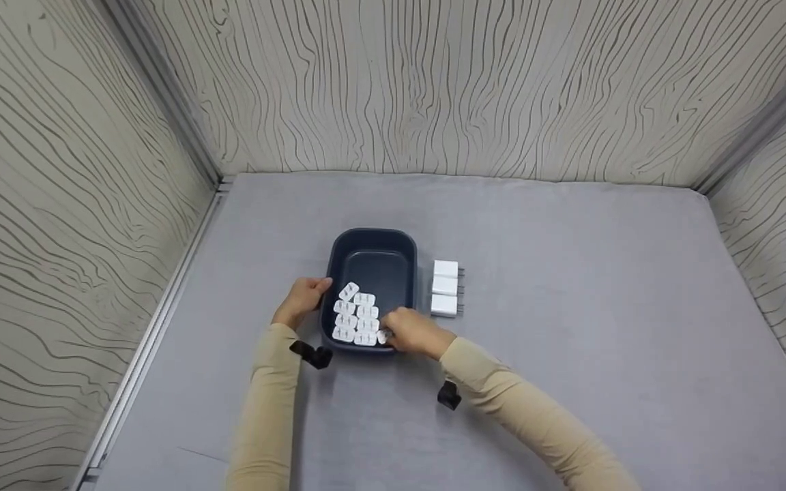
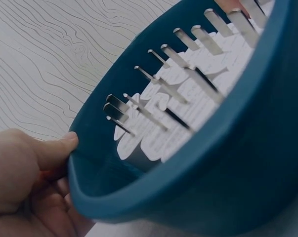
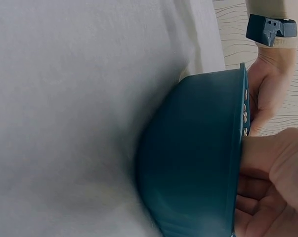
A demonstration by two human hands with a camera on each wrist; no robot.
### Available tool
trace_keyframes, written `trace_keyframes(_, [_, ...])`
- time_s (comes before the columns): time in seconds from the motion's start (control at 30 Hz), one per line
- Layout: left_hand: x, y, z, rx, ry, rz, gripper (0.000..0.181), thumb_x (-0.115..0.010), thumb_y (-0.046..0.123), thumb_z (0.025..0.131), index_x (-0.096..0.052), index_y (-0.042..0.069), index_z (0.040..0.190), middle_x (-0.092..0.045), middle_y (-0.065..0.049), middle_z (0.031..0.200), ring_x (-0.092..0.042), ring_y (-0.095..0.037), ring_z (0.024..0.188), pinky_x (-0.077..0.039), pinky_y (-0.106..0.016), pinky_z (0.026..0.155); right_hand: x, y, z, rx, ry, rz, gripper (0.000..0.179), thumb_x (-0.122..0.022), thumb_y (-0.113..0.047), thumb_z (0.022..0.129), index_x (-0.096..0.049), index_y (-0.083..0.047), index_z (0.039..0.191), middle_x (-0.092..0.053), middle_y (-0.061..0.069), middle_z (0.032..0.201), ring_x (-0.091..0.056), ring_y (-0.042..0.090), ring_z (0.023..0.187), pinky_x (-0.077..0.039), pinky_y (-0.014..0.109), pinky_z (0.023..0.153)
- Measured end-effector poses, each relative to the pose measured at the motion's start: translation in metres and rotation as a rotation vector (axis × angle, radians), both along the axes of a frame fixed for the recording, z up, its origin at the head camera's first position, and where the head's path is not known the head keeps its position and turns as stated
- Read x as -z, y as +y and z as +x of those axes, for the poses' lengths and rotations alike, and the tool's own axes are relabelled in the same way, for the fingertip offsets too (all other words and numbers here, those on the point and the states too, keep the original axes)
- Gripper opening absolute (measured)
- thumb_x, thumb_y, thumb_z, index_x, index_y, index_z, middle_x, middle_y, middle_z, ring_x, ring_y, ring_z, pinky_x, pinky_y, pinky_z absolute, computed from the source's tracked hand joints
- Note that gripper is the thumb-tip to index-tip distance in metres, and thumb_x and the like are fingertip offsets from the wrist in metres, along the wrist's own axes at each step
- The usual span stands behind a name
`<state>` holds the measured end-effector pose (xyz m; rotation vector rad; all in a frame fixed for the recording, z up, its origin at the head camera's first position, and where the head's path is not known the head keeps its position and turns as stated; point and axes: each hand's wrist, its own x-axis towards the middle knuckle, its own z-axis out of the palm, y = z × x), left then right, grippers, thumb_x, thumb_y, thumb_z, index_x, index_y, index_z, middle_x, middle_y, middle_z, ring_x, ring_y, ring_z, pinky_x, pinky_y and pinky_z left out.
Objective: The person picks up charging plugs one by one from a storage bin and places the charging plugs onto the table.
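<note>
A dark blue rectangular bin point(image 1: 383, 267) stands on the covered table. My left hand point(image 1: 304, 298) grips its left side, with the thumb point(image 2: 64, 143) over the rim and the other fingers lower, outside the wall. Several white plug adapters point(image 2: 183, 98) sit in two rows in the near part of the bin, metal prongs pointing up. My right hand point(image 1: 415, 332) reaches over the right wall into the near right corner and pinches another white plug adapter point(image 1: 384, 337), mostly covered by the fingers. In the right wrist view, the bin's wall point(image 3: 193, 158) hides my right fingertips.
Just right of the bin, 3 white plug adapters point(image 1: 444, 305) lie side by side on the grey cloth point(image 1: 570, 327), prongs facing right. Wood-grain-patterned panels point(image 1: 400, 88) enclose the table at the back and both sides. Black mounts point(image 1: 449, 395) hang at both wrists.
</note>
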<state>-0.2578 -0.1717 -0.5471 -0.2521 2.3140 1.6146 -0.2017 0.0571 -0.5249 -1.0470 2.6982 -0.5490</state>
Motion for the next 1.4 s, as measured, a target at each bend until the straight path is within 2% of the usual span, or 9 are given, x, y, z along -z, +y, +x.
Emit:
trace_keyframes(0.17, [-0.001,0.000,-0.001,0.000,-0.032,-0.027,0.037,-0.048,0.021,0.102,-0.062,-0.010,0.117,-0.064,0.003,0.080,-0.054,-0.003,0.071,-0.043,-0.016,0.067,0.001,0.001,0.000,-0.031,0.037,-0.038,0.006,-0.065,0.002,0.082,-0.067,0.001,0.077,-0.069,0.013,0.073,-0.059,0.020,0.061,-0.049,0.031,0.056])
trace_keyframes(0.4, [-0.002,0.000,-0.001,-0.011,-0.006,-0.069,0.036,-0.049,0.021,0.101,-0.064,-0.012,0.108,-0.058,0.004,0.074,-0.049,-0.004,0.069,-0.040,-0.017,0.066,-0.004,0.004,0.000,-0.044,0.076,-0.061,0.006,-0.066,0.002,0.081,-0.065,0.000,0.076,-0.066,0.011,0.070,-0.059,0.021,0.062,-0.049,0.031,0.058])
trace_keyframes(0.47, [-0.001,0.000,-0.001,-0.014,-0.008,-0.065,0.036,-0.049,0.021,0.101,-0.064,-0.011,0.110,-0.057,0.005,0.073,-0.049,-0.004,0.069,-0.040,-0.017,0.066,-0.007,0.005,0.001,-0.054,0.098,-0.074,0.007,-0.065,0.003,0.081,-0.064,-0.001,0.075,-0.065,0.010,0.070,-0.059,0.021,0.062,-0.049,0.032,0.058])
trace_keyframes(0.63, [-0.002,-0.001,-0.001,-0.019,-0.007,-0.078,0.034,-0.049,0.022,0.101,-0.065,-0.009,0.103,-0.052,0.007,0.069,-0.046,-0.005,0.066,-0.038,-0.018,0.063,-0.012,0.008,0.004,-0.062,0.148,-0.088,0.004,-0.064,0.003,0.081,-0.066,0.000,0.081,-0.068,0.011,0.077,-0.065,0.024,0.071,-0.053,0.035,0.067])
trace_keyframes(0.73, [-0.002,-0.001,-0.001,-0.017,0.003,-0.082,0.034,-0.050,0.021,0.101,-0.065,-0.010,0.102,-0.054,0.006,0.069,-0.047,-0.005,0.066,-0.038,-0.018,0.063,-0.014,0.010,0.006,-0.048,0.154,-0.091,0.008,-0.064,0.001,0.082,-0.068,0.001,0.090,-0.070,0.012,0.085,-0.068,0.027,0.080,-0.055,0.036,0.074])
trace_keyframes(0.87, [-0.002,-0.001,0.000,-0.016,0.011,-0.077,0.035,-0.050,0.020,0.101,-0.065,-0.011,0.111,-0.060,0.003,0.076,-0.049,-0.004,0.069,-0.040,-0.017,0.065,-0.012,0.013,0.009,-0.020,0.154,-0.096,0.014,-0.064,-0.001,0.084,-0.068,0.003,0.097,-0.071,0.014,0.092,-0.069,0.028,0.086,-0.055,0.037,0.079])
trace_keyframes(1.2, [0.000,0.001,0.000,-0.007,-0.026,-0.071,0.038,-0.048,0.022,0.102,-0.061,-0.006,0.123,-0.068,-0.007,0.093,-0.056,-0.005,0.076,-0.045,-0.018,0.072,-0.004,0.020,0.019,0.009,0.286,-0.168,0.015,-0.069,-0.001,0.078,-0.067,0.001,0.093,-0.067,0.011,0.084,-0.066,0.022,0.079,-0.055,0.032,0.072])
trace_keyframes(1.3, [0.000,0.001,0.000,-0.008,-0.034,-0.057,0.038,-0.048,0.022,0.102,-0.059,-0.006,0.124,-0.070,-0.013,0.101,-0.057,-0.005,0.078,-0.047,-0.020,0.074,-0.003,0.021,0.022,0.036,0.298,-0.192,0.017,-0.069,0.000,0.076,-0.067,0.001,0.093,-0.066,0.010,0.083,-0.065,0.021,0.077,-0.055,0.031,0.071])
trace_keyframes(1.4, [0.000,0.001,0.001,-0.007,-0.040,-0.071,0.038,-0.048,0.023,0.102,-0.059,-0.005,0.125,-0.069,-0.013,0.103,-0.057,-0.005,0.080,-0.047,-0.020,0.076,-0.002,0.022,0.026,0.082,0.282,-0.220,0.022,-0.069,-0.001,0.072,-0.068,0.002,0.094,-0.067,0.011,0.086,-0.064,0.021,0.079,-0.055,0.031,0.072])
